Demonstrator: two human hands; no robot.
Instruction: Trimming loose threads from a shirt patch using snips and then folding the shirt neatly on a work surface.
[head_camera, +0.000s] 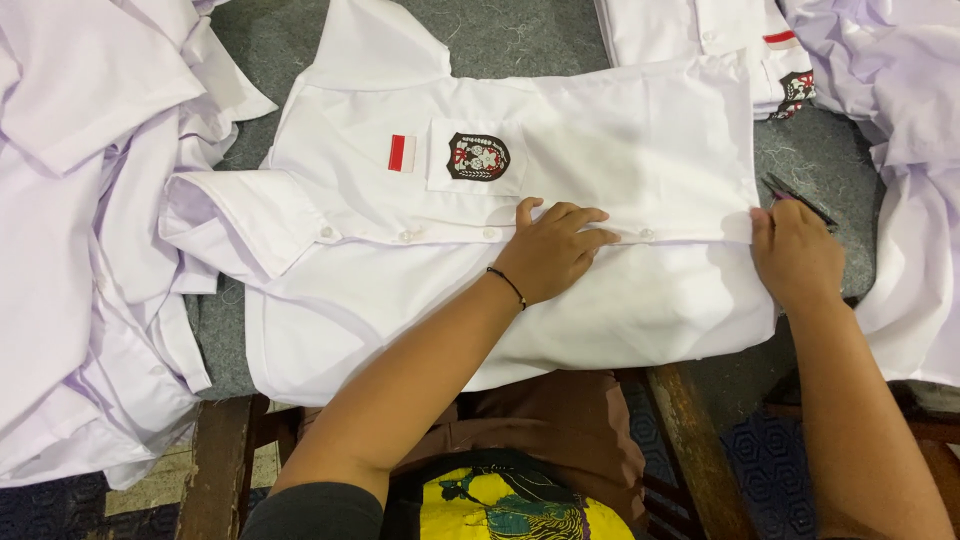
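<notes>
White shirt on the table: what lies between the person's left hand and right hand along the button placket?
In the head view, between the left hand and right hand lies only the white shirt: its placket edge with one small button.

A white shirt (560, 140) lay front-up across the grey surface (500, 35), its collar toward your left and its hem toward your right. Your left hand (552, 250) rested flat, fingers spread, on the button placket near the middle of the shirt, a thin black band (507, 285) around that wrist. Your right hand (795, 255) pinched the edge of the shirt at the hem end of the placket. A dark crest patch (478, 157) sat on the chest pocket, with a small red-and-white patch (401, 153) just beside it. Loose white shirts (80, 200) were heaped at your left, more white cloth (915, 150) lay at your right, and a folded shirt (700, 30) lay beyond.
</notes>
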